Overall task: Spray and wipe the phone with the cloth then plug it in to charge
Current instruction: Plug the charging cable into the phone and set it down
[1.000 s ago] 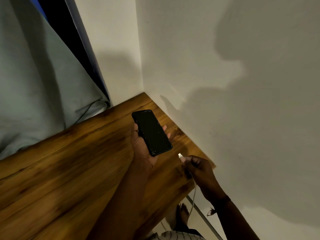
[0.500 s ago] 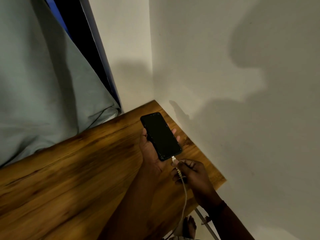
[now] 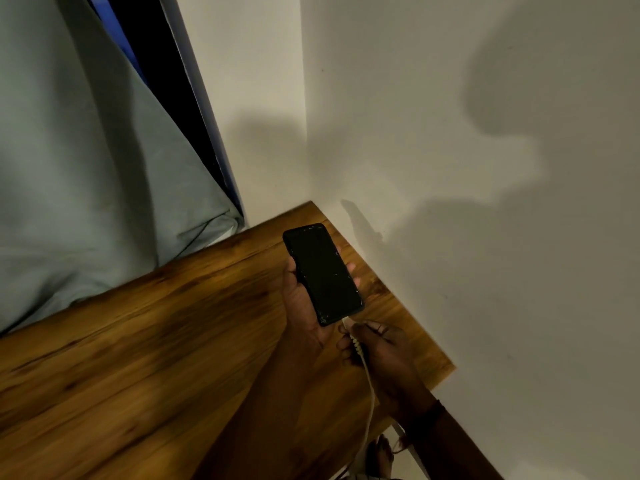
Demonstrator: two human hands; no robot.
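Observation:
A black phone (image 3: 323, 273) with a dark, cracked screen lies face up in my left hand (image 3: 300, 303), held above the far right corner of a wooden table (image 3: 138, 341). My right hand (image 3: 379, 348) pinches the plug end of a white charging cable (image 3: 367, 386) right against the phone's bottom edge. The cable hangs down from my fingers past the table's edge toward the floor. No cloth or spray bottle is in view.
A white wall (image 3: 450, 168) runs along the table's right edge and meets another wall at the corner. A pale grey-green curtain (image 3: 69, 168) drapes over the table's far left side, beside a dark window frame (image 3: 180, 98). A foot (image 3: 379, 455) shows below the table.
My right hand brought the cable plug from a gap below the phone up to its bottom edge. The left hand kept hold of the phone.

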